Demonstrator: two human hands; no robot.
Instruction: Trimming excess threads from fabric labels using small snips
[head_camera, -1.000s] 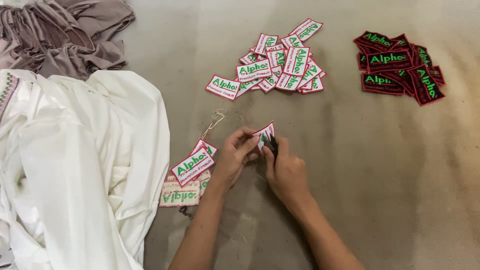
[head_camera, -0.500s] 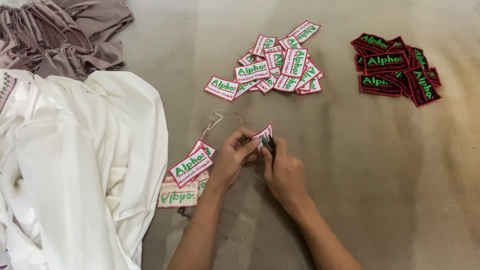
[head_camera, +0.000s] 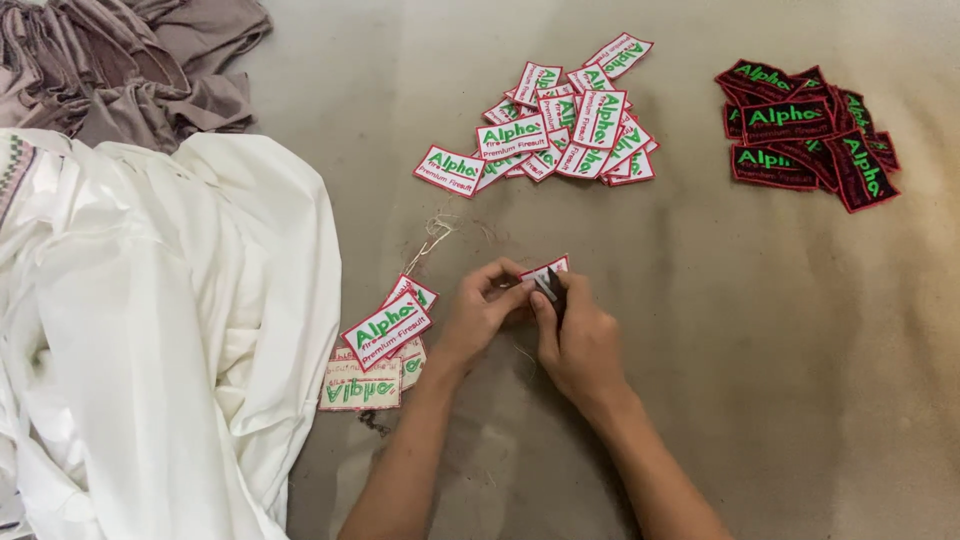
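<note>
Near the middle of the tan cloth surface, the left hand and the right hand meet over one small white patch with a red border. The left fingertips are pressed together on the patch's near left edge, holding it tilted off the surface, while the right hand pinches a small dark tool against the patch's near edge; what kind of tool it is cannot be told. Just left of the left hand lies a short stack of white patches, the top one tilted, the lowest turned face down, its left edge touching the hem of a white garment that fills the left side. A wisp of loose thread lies just beyond that stack. Farther off, a heap of white patches sits well apart from the hands, and a heap of black patches lies at the far right. A crumpled grey-brown garment fills the far left corner. Bare cloth stretches to the right of the right hand and between the hands and both far heaps.
</note>
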